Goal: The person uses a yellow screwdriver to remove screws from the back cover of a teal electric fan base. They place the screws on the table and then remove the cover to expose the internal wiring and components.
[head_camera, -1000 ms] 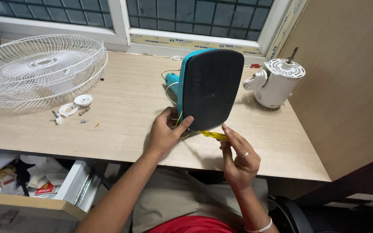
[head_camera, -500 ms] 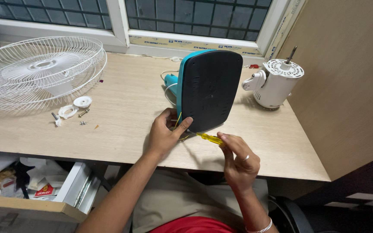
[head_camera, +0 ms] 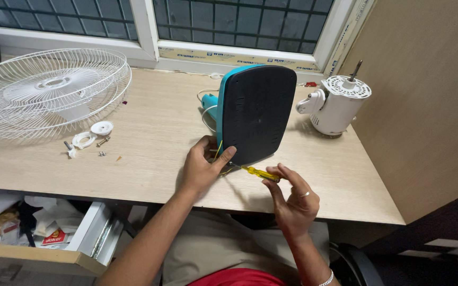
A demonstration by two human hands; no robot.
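**Fan base propped on edge, screwdriver at its lower corner**

Here, from the head camera: a teal fan base [head_camera: 255,114] stood on edge near the middle of the pale wooden tabletop [head_camera: 155,143], dark underside turned toward the camera. Left hand [head_camera: 203,165] curled round the base's lower left corner, thumb laid against the dark underside, fingers behind the teal rim, beside a thin yellow wire. Right hand [head_camera: 291,198] just below and right of the base, fingertips pinching the yellow handle of a small screwdriver [head_camera: 254,171]; metal tip pointed at the base's lower left corner, close to the left thumb. Behind the base, a teal stem with a white cord [head_camera: 205,108]. To the right of the base, near the wooden side panel, a white fan motor [head_camera: 340,103] with its shaft pointing up. Well to the left of the base, a white wire fan guard [head_camera: 49,92] lying flat, and nearer the base a white plastic ring [head_camera: 84,139], a white cap [head_camera: 102,127] and a few loose screws [head_camera: 102,141]. Below the tabletop's front edge, left of the base, an open drawer [head_camera: 54,233] with papers inside.
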